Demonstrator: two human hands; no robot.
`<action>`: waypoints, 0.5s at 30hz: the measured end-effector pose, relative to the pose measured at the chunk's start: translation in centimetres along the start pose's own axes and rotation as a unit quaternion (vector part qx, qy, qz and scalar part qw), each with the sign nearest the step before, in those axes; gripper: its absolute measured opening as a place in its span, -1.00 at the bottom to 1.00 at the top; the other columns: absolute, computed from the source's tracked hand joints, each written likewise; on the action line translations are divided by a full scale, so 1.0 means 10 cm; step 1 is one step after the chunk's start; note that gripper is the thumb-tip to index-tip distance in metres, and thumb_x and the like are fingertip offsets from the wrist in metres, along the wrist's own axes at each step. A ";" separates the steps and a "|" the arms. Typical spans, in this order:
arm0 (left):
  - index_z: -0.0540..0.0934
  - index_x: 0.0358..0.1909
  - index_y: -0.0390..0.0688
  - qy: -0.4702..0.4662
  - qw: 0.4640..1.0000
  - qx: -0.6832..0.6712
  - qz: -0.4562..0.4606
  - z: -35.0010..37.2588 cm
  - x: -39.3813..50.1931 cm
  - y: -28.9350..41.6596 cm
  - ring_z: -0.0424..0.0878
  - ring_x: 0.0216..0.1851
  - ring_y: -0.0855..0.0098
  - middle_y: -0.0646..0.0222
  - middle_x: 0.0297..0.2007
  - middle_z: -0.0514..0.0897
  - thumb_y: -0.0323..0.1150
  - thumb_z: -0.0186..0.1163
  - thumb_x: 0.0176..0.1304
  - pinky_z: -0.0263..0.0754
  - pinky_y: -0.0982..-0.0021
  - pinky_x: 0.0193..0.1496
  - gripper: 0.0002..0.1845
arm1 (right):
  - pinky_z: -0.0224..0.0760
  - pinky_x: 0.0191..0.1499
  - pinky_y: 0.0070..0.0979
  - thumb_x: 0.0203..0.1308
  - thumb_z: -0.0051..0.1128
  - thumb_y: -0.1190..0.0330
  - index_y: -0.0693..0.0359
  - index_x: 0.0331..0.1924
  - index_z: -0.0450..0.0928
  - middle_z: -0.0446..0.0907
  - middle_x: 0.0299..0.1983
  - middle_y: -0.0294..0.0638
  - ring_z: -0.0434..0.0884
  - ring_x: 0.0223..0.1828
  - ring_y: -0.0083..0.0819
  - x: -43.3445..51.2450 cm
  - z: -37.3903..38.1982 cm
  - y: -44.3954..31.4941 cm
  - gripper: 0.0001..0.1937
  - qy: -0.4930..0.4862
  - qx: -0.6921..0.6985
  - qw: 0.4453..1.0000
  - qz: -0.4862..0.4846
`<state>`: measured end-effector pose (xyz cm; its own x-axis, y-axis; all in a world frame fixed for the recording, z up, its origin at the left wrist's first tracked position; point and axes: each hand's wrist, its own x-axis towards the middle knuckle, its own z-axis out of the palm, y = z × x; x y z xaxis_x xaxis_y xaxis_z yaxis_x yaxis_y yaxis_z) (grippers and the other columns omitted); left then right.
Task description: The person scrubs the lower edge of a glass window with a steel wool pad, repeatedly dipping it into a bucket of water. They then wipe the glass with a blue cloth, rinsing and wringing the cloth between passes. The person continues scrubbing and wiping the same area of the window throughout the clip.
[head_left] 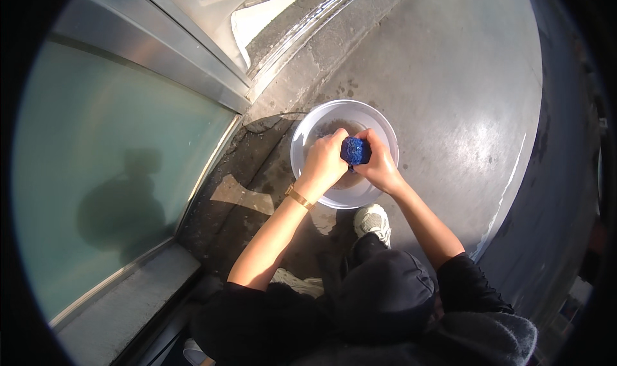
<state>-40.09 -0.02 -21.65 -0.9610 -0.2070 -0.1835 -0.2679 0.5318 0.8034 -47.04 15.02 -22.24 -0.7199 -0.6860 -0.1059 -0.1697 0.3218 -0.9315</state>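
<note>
Both of my hands squeeze a bunched blue cloth point(355, 151) between them, its looped pile showing in the gap. My left hand point(326, 155) grips it from the left, below it a gold-coloured watch or bracelet point(299, 197) on the wrist. From the right, my right hand point(378, 166) closes on the other side of the cloth. Beneath them stands a round white plastic bucket point(391, 125) on the ground. Murky brownish water point(344, 179) lies in its bottom, partly hidden by my hands.
A frosted green glass panel point(120, 125) in a metal frame point(159, 43) rises on the left, with a shadow on it. Behind the bucket runs a concrete sill with a metal track point(308, 33). Grey wet-spotted pavement point(443, 77) extends right. My light sneaker point(373, 221) is close to the bucket.
</note>
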 end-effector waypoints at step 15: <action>0.49 0.04 -0.19 -0.159 0.795 -0.585 -0.007 -0.81 0.09 -0.10 0.57 0.09 0.30 0.10 0.04 0.61 -0.70 0.01 0.12 0.51 0.27 0.18 -0.58 | 0.32 0.18 -0.50 -0.11 0.49 0.44 0.20 0.09 0.51 0.61 -0.04 -0.24 0.54 0.05 -0.47 0.18 0.04 -0.07 -0.42 -0.118 0.198 0.973 0.031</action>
<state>-40.10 -7.34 -18.02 -0.9771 0.1119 -0.1812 -0.2105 -0.6355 0.7429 -47.97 13.33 -21.91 -0.5384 -0.8187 -0.1997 0.1751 0.1231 -0.9768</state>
